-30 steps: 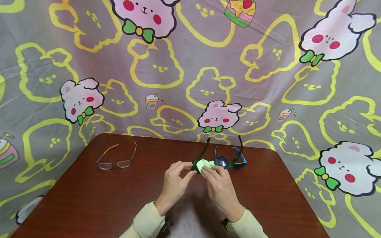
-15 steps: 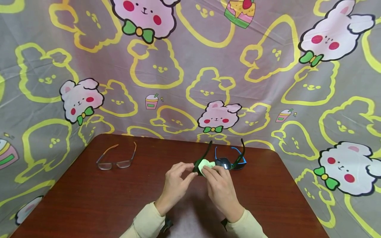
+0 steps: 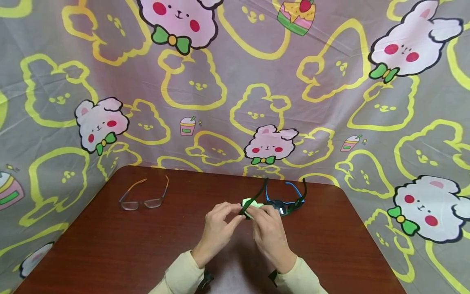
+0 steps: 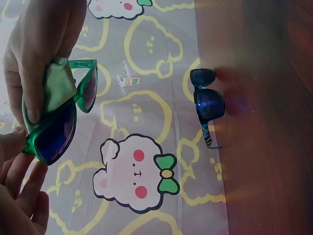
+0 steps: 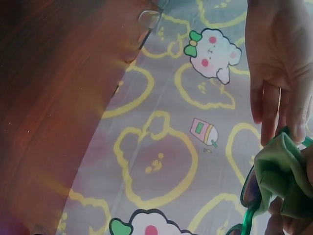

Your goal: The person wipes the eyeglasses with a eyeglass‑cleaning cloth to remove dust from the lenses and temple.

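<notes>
While my left fingers [image 3: 229, 208] pinched the green sunglasses [image 4: 68, 117] by one corner, presumably against twisting, right fingers [image 3: 259, 216] gripped cloth [image 5: 281, 169] at a lens [image 4: 56, 137], seemingly sparing it smudges; all held above the tabletop [image 3: 176, 245].

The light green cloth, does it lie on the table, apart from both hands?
No, the right hand holds the light green cloth against the green-framed sunglasses.
</notes>
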Tool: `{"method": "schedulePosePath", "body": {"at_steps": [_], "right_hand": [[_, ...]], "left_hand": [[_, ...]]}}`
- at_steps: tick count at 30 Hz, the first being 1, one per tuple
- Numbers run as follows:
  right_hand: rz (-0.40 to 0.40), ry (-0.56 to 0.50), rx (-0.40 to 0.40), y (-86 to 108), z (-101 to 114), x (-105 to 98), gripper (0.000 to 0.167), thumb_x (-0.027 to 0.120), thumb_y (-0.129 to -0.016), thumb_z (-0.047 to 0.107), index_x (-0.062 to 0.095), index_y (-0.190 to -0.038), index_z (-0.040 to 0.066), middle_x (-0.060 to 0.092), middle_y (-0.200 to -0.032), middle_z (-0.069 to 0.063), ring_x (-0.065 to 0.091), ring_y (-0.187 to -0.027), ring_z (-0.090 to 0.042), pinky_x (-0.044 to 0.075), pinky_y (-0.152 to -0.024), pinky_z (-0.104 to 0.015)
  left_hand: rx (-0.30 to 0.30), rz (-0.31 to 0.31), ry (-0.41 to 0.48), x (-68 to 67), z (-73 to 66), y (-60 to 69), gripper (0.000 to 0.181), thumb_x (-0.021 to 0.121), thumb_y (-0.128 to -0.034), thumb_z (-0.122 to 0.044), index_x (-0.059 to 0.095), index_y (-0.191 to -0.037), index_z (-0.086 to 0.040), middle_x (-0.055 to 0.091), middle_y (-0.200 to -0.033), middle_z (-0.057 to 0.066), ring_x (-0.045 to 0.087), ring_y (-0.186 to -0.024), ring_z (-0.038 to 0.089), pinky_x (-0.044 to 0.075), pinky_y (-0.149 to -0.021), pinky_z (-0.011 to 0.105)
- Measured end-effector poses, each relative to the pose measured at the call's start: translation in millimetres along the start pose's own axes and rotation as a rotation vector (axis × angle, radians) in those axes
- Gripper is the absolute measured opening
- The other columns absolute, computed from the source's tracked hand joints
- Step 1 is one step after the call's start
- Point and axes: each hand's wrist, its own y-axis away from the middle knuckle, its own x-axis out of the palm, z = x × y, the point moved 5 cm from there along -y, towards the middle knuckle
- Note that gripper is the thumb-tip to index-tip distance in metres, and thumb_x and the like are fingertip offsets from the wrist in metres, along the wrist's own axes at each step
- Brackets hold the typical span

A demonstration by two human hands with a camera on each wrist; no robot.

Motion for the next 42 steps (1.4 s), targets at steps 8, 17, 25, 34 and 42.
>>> {"method": "schedulePosePath", "body": {"at_steps": [8, 17, 25, 34, 42], "right_hand": [[0.053, -0.095, 0.008, 1.9, 0.3, 0.4, 0.033, 0.038, -0.102, 0.015, 0.07, -0.103, 0.006, 0.069, -0.101, -0.003, 0.056, -0.088, -0.022, 0.041, -0.073, -0.035], [0.116, -0.166, -0.009, 3.6, -0.1, 0.8, 0.032, 0.038, -0.103, 0.017, 0.068, -0.109, 0.009, 0.067, -0.109, -0.003, 0.055, -0.097, -0.022, 0.04, -0.08, -0.036], [0.122, -0.197, -0.01, 7.0, -0.5, -2.1, 0.031, 0.039, -0.102, 0.017, 0.068, -0.11, 0.008, 0.067, -0.108, -0.002, 0.055, -0.094, -0.02, 0.04, -0.081, -0.032], [0.102, -0.254, 0.03, 13.5, -12.4, -15.9, 0.023, 0.048, -0.099, 0.012, 0.066, -0.111, 0.005, 0.066, -0.102, -0.001, 0.056, -0.091, -0.018, 0.045, -0.081, -0.024], [0.047, -0.146, 0.255, 32.3, -48.3, -33.0, 0.029, 0.068, -0.078, -0.009, 0.069, -0.103, 0.005, 0.067, -0.092, 0.0, 0.059, -0.077, -0.012, 0.046, -0.068, -0.02]], "left_hand": [[0.003, -0.017, -0.007, -2.7, 0.7, 1.6, 0.024, 0.079, -0.0752, -0.01, 0.07, -0.097, -0.006, 0.066, -0.086, -0.002, 0.06, -0.082, 0.015, 0.048, -0.07, 0.029], [-0.04, -0.027, -0.033, -7.3, 3.2, -0.8, 0.025, 0.08, -0.0746, -0.008, 0.071, -0.098, -0.007, 0.065, -0.085, -0.003, 0.06, -0.082, 0.013, 0.049, -0.067, 0.034], [-0.077, -0.049, -0.07, -8.7, 6.3, -0.9, 0.024, 0.081, -0.0734, -0.008, 0.071, -0.095, -0.007, 0.065, -0.084, -0.005, 0.06, -0.08, 0.013, 0.046, -0.066, 0.029], [-0.162, -0.066, -0.061, -20.1, 16.8, -2.8, 0.02, 0.079, -0.0776, -0.013, 0.07, -0.096, -0.011, 0.063, -0.084, -0.007, 0.061, -0.082, 0.01, 0.048, -0.072, 0.035], [-0.204, -0.063, -0.069, -31.3, 24.0, 4.3, 0.02, 0.08, -0.0764, -0.011, 0.07, -0.094, -0.012, 0.063, -0.083, -0.007, 0.061, -0.082, 0.008, 0.048, -0.069, 0.033]]}}
